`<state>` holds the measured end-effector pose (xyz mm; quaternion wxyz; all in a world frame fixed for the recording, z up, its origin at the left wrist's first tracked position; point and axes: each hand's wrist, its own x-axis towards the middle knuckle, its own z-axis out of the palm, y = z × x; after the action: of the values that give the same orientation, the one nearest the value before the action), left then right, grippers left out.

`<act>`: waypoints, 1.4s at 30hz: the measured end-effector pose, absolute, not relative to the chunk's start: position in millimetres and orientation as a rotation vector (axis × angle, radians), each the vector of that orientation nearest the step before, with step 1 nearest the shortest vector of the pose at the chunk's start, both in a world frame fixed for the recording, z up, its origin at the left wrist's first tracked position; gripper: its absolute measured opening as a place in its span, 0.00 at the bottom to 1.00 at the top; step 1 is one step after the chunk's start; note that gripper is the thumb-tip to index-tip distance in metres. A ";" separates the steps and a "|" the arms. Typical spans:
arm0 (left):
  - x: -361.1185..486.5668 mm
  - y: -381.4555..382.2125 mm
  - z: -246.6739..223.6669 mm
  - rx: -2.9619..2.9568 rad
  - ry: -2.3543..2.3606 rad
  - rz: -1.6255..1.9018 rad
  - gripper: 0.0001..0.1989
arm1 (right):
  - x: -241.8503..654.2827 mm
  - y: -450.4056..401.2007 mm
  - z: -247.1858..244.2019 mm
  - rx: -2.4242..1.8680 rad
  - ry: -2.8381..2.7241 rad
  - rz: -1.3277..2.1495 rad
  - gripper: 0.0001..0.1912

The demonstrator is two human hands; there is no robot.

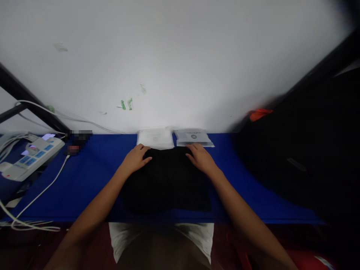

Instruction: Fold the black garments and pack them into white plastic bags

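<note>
A piece of black cloth (168,180), perhaps a garment, lies spread on the blue tabletop (92,168) in front of me. My left hand (137,159) rests on its far left corner, fingers stretched forward and thumb apart over the fabric. On the far right corner lies my right hand (200,156), also with the thumb away from the outstretched fingers. Just beyond the cloth are a white flat packet (155,138) and a clear plastic pouch (194,138) with a dark round mark, close to my right fingertips.
At the left are a white power strip (33,159), loose white cables (42,193) and a dark blurred device (77,144). A large black mass (295,150) covers the right side, with an orange piece (260,114) on its upper edge. A white wall (180,75) stands behind the table.
</note>
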<state>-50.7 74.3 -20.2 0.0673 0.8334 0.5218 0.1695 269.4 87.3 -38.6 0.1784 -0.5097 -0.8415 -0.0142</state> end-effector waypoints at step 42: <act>-123.2 -34.1 -35.6 2.304 1.622 0.706 0.11 | 277.2 -5.0 -64.4 -1.296 -2.151 0.385 0.20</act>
<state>-123.2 -34.1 -35.6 0.1181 0.7877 0.5544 0.2415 277.2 -5.0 -64.4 0.2960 -0.4874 -0.8086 0.1449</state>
